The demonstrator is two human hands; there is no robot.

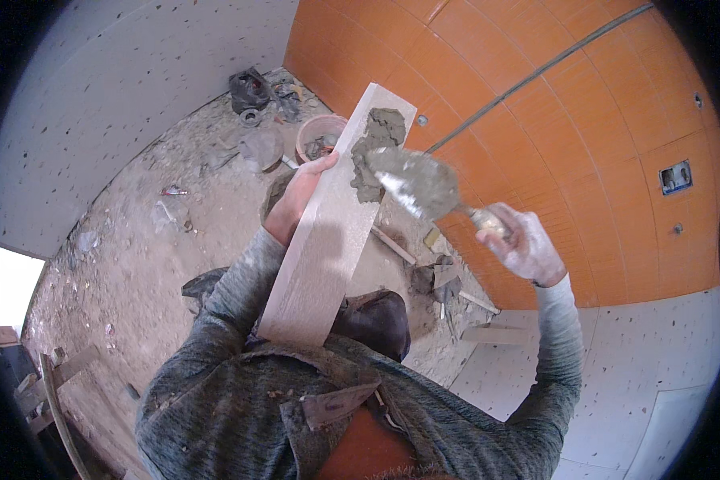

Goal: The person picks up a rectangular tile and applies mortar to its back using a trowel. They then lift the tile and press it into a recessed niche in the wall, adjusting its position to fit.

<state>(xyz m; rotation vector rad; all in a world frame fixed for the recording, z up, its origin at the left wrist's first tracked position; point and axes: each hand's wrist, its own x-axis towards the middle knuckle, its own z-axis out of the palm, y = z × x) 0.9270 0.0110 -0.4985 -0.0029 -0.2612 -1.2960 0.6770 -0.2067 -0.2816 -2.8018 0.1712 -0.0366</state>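
My left hand (300, 196) grips the left edge of a long, pale tile strip (316, 260), its thumb on the upper face and the other fingers hidden behind. The strip tilts away from my chest toward the orange wall. Wet grey mortar (372, 156) lies in a rough patch over its far end. In my right hand (528, 244) is the handle of a pointing trowel (420, 184), the fingers wrapped round it. Grey mortar coats the blade, whose tip reaches over the right side of the patch; whether it touches cannot be made out.
Orange tiles cover the wall (568, 152), with an open electrical box (676, 177) at right. A pink bucket (320, 132) stands beyond the strip, near a dark bag (250, 90). Rubble and offcuts litter the dusty floor (168, 240). Planks (60, 384) lie at lower left.
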